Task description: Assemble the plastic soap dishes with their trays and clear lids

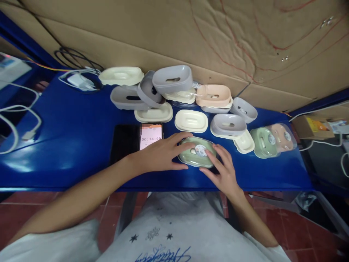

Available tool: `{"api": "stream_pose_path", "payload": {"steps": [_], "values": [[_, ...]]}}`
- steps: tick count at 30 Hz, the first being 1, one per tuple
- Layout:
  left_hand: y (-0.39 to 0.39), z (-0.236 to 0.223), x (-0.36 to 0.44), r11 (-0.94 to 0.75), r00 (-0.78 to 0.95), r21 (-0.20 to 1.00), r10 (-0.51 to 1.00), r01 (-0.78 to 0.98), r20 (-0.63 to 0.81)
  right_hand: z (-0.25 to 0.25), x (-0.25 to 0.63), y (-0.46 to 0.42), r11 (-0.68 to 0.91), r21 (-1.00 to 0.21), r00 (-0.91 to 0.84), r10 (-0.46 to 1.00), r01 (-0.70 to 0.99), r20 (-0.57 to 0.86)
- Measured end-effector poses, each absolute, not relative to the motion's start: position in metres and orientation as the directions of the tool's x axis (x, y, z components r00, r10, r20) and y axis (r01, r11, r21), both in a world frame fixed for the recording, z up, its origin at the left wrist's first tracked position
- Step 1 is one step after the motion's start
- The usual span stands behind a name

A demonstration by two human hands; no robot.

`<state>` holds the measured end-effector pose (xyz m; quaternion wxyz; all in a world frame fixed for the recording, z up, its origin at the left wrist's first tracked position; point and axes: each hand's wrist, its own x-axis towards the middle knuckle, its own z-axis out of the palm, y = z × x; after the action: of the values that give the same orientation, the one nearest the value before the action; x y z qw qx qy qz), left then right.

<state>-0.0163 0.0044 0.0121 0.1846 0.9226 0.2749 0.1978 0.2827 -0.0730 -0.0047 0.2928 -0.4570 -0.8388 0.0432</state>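
Note:
A green soap dish (188, 159) with a clear cover and a round sticker (201, 150) lies near the table's front edge. My left hand (166, 153) grips its left end, thumb at the near side and fingers over the far rim. From the other end, my right hand (222, 169) holds it, with a fingertip at the sticker. Just beyond is a cream tray (191, 120). A grey soap dish (228, 124) sits on cream pieces to the right. Farther right, another green soap dish (263, 142) and a peach one (283, 136) have clear covers and stickers.
Stacked grey, cream and peach dish parts (172, 78) stand along the cardboard wall (136, 29). A phone (151, 136) showing a timer lies left of my hands on the blue table (81, 145). A white charger (80, 80) and cables lie at the back left.

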Motion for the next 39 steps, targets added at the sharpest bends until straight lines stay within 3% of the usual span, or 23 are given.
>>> {"api": "stream_pose_path", "payload": {"steps": [7, 12, 18, 21, 23, 26, 29, 33, 39], "values": [[0.007, 0.012, -0.019, -0.704, 0.760, 0.549, 0.625, 0.450, 0.178, -0.006, 0.284, -0.073, 0.586, -0.314, -0.453, 0.794, 0.747, 0.405], [0.010, 0.014, -0.023, -0.684, 0.770, 0.568, 0.625, 0.457, 0.133, -0.005, 0.282, -0.071, 0.592, -0.381, -0.517, 0.806, 0.710, 0.288], [0.007, 0.019, -0.021, -0.686, 0.796, 0.579, 0.596, 0.441, 0.100, -0.003, 0.289, -0.082, 0.597, -0.381, -0.484, 0.800, 0.706, 0.355], [0.005, 0.018, -0.020, -0.751, 0.809, 0.495, 0.569, 0.437, 0.148, -0.002, 0.313, -0.103, 0.483, -0.368, -0.294, 0.836, 0.795, 0.463], [0.006, 0.015, -0.019, -0.790, 0.795, 0.398, 0.571, 0.466, 0.205, -0.003, 0.341, -0.119, 0.319, -0.326, -0.083, 0.816, 0.890, 0.572], [0.010, 0.012, -0.021, -0.795, 0.759, 0.261, 0.603, 0.548, 0.245, -0.008, 0.393, -0.142, -0.017, -0.296, 0.222, 0.705, 0.955, 0.673], [0.014, 0.011, -0.023, -0.770, 0.737, 0.211, 0.637, 0.602, 0.227, -0.020, 0.441, -0.158, -0.237, -0.344, 0.416, 0.564, 0.909, 0.713], [0.015, 0.010, -0.023, -0.751, 0.723, 0.234, 0.659, 0.618, 0.207, -0.033, 0.475, -0.160, -0.346, -0.371, 0.504, 0.507, 0.862, 0.699], [0.015, 0.012, -0.019, -0.755, 0.731, 0.226, 0.654, 0.615, 0.194, -0.030, 0.495, -0.144, -0.359, -0.342, 0.487, 0.491, 0.869, 0.722]]}}
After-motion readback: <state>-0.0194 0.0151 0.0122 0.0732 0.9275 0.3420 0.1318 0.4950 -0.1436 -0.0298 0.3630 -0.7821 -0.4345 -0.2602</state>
